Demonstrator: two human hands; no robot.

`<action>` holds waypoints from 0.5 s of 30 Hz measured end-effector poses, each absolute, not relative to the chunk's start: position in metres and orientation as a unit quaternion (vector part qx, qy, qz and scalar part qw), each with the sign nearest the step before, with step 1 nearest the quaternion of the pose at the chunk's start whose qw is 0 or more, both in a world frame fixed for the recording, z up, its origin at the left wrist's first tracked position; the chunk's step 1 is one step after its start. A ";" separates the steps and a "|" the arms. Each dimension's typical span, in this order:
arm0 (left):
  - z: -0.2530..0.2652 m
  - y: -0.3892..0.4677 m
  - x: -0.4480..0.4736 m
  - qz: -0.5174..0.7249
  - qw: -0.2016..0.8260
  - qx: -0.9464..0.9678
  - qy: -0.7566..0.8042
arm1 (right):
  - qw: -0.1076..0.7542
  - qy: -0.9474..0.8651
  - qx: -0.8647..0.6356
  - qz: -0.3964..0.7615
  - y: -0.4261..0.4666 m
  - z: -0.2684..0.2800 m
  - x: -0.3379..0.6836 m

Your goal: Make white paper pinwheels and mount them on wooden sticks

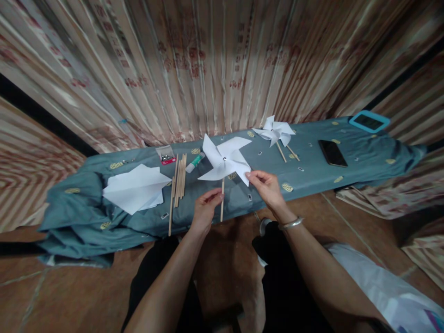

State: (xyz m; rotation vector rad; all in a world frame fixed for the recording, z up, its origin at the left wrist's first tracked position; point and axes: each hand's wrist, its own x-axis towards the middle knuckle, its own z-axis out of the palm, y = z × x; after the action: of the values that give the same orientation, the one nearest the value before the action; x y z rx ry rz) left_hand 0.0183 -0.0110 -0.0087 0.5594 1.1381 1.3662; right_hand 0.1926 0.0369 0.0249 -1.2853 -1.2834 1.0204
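Note:
A white paper pinwheel point(222, 155) with a pin at its centre is held up over the cloth-covered table. Its wooden stick point(222, 208) points down toward me, and my left hand point(207, 206) pinches that stick below the blades. My right hand point(266, 185) pinches the tip of the lower right blade between thumb and fingers. Left of the pinwheel lie a glue stick point(195, 163), a bundle of wooden sticks point(180, 180) and a small bag of pins point(166, 155). Farther right, more white paper pinwheels point(274, 131) lie overlapping, with their sticks toward me.
White paper sheets point(135, 188) are stacked on the left of the table point(305, 180). A dark phone point(332, 153) and a blue-framed device point(369, 121) lie on the right. Patterned curtains point(215, 60) hang behind the table. A white bag-like item point(374, 282) is at lower right.

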 end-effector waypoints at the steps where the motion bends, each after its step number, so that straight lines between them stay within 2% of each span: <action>1: -0.009 -0.010 0.018 0.589 0.594 0.240 0.492 | 0.501 -0.536 -0.531 0.423 0.036 0.025 0.191; 15: -0.006 -0.010 0.021 0.595 0.589 0.235 0.495 | 0.448 -0.569 -0.511 0.463 0.023 0.019 0.173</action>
State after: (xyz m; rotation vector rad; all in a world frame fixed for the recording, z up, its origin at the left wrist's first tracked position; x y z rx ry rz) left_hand 0.0207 -0.0102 -0.0065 0.5482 1.1523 1.3849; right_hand 0.1731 0.0235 0.0187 -1.2645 -1.4071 1.1466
